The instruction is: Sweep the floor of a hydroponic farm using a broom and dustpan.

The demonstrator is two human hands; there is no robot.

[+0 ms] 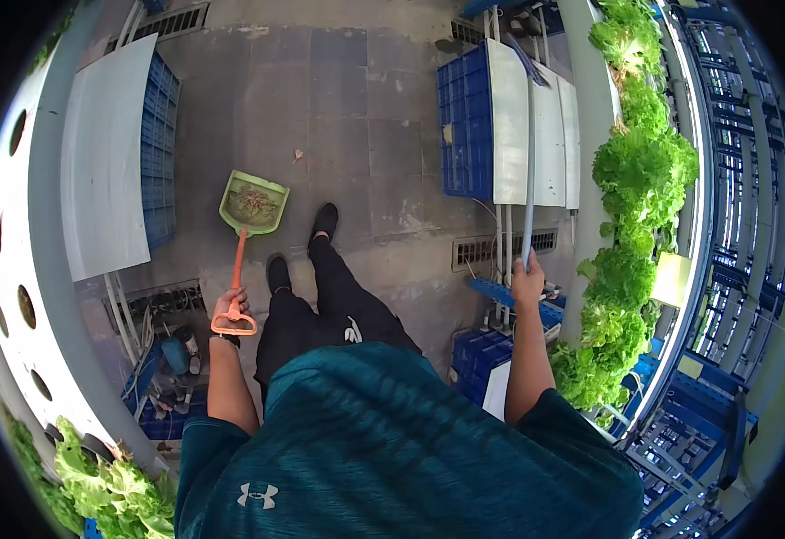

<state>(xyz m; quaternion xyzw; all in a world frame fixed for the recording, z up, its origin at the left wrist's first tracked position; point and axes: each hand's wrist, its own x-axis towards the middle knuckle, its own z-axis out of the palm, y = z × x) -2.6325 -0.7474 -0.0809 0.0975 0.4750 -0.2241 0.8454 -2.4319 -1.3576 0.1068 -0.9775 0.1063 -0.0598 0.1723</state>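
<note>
My left hand [229, 306] is closed around the orange handle [238, 259] of a long-handled dustpan, just below its loop-shaped end. The green pan [255, 222] hangs low over or rests on the floor; which one I cannot tell. Brown debris [252, 200] lies inside it. On the right, my right hand [528, 279] grips a long grey-blue pole [529, 168], held out away from me. At its far end is a dark head [527, 62], perhaps a broom or squeegee, partly blurred against the racks.
Leafy lettuce [641, 168] lines a growing trough on the right. A white planting channel with round holes [26, 306] runs along the left. Blue crates [466, 124] under white panels [106, 162] flank the tiled aisle [338, 81]. A small scrap [297, 155] lies on the floor near floor grates [471, 252].
</note>
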